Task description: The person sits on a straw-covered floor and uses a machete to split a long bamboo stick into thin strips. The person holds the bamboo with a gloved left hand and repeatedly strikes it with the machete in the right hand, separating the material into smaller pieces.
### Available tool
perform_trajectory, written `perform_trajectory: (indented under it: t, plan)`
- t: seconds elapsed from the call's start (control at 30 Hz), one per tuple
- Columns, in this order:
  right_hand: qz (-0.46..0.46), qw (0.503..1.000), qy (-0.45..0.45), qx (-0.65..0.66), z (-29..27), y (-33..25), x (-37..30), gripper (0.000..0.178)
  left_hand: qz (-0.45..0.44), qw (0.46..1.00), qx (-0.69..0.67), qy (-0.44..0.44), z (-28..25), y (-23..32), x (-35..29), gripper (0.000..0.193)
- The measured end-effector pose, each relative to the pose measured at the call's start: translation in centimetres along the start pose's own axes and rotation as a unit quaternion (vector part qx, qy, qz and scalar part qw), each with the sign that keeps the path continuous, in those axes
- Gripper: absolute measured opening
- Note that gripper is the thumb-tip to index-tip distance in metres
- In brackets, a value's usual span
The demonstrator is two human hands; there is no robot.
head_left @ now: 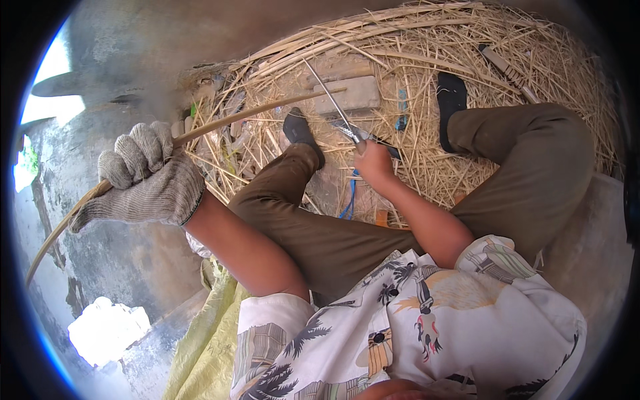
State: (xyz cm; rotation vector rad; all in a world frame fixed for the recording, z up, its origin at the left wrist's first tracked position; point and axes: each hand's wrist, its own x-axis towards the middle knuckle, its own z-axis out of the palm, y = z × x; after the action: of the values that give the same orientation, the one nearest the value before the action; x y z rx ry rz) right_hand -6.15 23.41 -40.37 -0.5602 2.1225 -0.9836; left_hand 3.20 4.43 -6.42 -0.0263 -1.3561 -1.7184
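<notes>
My left hand (150, 175), in a grey knitted glove, is closed around a long, thin bamboo strip (243, 115). The strip bends down to the left behind the glove, and its far end reaches over a flat block (358, 95) on the ground. My bare right hand (375, 164) grips the handle of a knife (328, 90). Its long, narrow blade points up and to the left, crossing the strip's far end in this view; whether they touch, I cannot tell. Just beyond my right hand, a dark-handled blade (383, 145) lies on the ground.
Pale shavings (427, 173) cover much of the ground around my feet. Another tool with a light handle (510, 72) lies among them at the far right. A blue strap (349, 195) is between my legs. A yellowish sack (207, 333) sits by my left side, near a wall (127, 260).
</notes>
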Motion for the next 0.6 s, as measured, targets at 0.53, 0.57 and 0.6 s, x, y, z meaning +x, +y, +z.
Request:
perform_trajectory:
  t: [0.53, 0.57, 0.6]
  plan:
    - [-0.074, 0.997, -0.017, 0.006, -1.3, -2.6, -0.8, 0.028, 0.059, 0.978, 0.119, 0.160, 0.0, 0.0, 0.1, 0.079]
    - [-0.089, 0.996, -0.019, 0.002, -1.7, -3.2, -0.9, 0.028, 0.062, 0.978, 0.127, 0.156, -0.2, 0.0, 0.0, 0.079]
    - [-0.103, 0.994, -0.021, -0.003, -1.9, -3.4, -0.9, 0.029, 0.064, 0.977, 0.134, 0.152, -0.1, 0.0, 0.1, 0.079]
